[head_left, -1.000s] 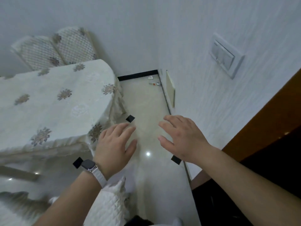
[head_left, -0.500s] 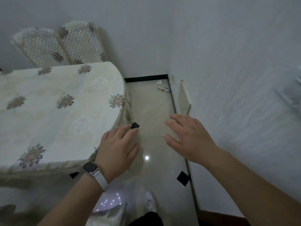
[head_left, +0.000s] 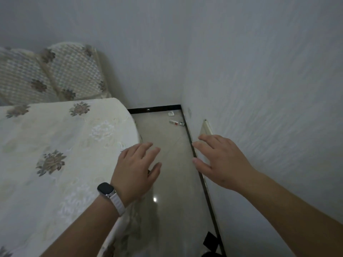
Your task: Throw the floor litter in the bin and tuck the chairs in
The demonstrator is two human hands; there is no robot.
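Note:
Two pieces of litter lie on the tiled floor in the far corner: a small white scrap and a small tube-like item beside the right wall. My left hand, with a watch on its wrist, hovers palm down over the table's right edge, fingers apart and holding nothing. My right hand is spread the same way near the wall, also empty. Two chairs with quilted cream backs stand behind the table against the far wall. No bin is in view.
A round table under a cream floral cloth fills the left side. A narrow strip of floor runs between it and the white wall on the right. A flat cream panel leans on that wall. A black square lies on the floor near me.
The view has moved forward along the passage towards the corner. The wall switch and the door have left the view, the litter looks nearer, and both hands stay spread and empty.

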